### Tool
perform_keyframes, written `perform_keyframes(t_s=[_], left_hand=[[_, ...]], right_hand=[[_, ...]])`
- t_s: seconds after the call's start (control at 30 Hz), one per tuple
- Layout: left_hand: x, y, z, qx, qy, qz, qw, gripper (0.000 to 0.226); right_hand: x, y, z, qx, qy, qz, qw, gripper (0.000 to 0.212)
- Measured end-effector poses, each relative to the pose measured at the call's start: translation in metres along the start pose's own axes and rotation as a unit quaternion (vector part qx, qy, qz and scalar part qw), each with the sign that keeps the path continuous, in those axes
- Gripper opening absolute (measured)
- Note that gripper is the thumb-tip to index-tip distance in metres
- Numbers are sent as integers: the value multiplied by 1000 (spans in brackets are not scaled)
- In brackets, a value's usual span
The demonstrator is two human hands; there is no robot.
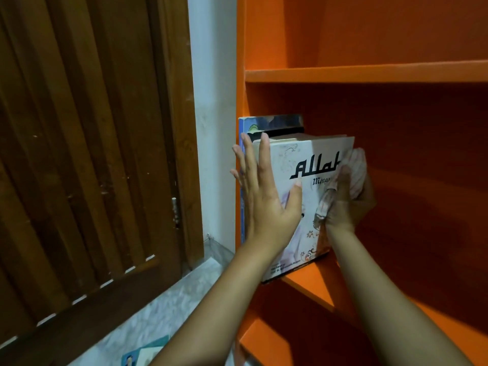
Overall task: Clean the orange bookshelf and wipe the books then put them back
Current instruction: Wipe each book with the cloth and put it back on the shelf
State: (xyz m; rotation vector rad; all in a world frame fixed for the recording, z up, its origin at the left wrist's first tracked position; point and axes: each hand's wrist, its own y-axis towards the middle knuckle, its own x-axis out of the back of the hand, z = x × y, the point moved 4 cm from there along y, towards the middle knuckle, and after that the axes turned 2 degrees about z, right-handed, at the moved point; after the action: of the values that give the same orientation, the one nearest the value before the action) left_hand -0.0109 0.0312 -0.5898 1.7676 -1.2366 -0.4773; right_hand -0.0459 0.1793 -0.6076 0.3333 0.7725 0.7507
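Here I see the left hand (264,196) laid flat on the cover of the white book (298,159), its fingers (264,154) straight and slightly apart, the thumb stretched across the cover. The right hand (348,204) holds a bunched pale cloth (356,170), fingers curled round it, against the book's far edge.

The white book stands at the left end of the middle shelf of the orange bookshelf (369,72), its near lower corner jutting past the shelf's front edge. A blue book (241,180) and a dark book (280,122) stand between it and the bookshelf's left side. The shelf boards are smooth orange and the back panel lies in deep shadow.

Left of the bookshelf runs a strip of white wall (214,101), then a dark brown slatted door (87,154). Below is a pale marbled floor (184,299), with a teal book (142,352) lying on it at the bottom edge.
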Motion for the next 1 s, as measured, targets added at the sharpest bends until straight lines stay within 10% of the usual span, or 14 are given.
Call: perform_keyframes(t_s=[0.67,1.0], left_hand=[[-6,2,-3,12,78,64,995,97],[12,2,-15,42,96,142,984,94]], right_hand=[[-6,23,-24,-65,-133,240,959,42],[20,22,10,-141,-169,167,961,40]])
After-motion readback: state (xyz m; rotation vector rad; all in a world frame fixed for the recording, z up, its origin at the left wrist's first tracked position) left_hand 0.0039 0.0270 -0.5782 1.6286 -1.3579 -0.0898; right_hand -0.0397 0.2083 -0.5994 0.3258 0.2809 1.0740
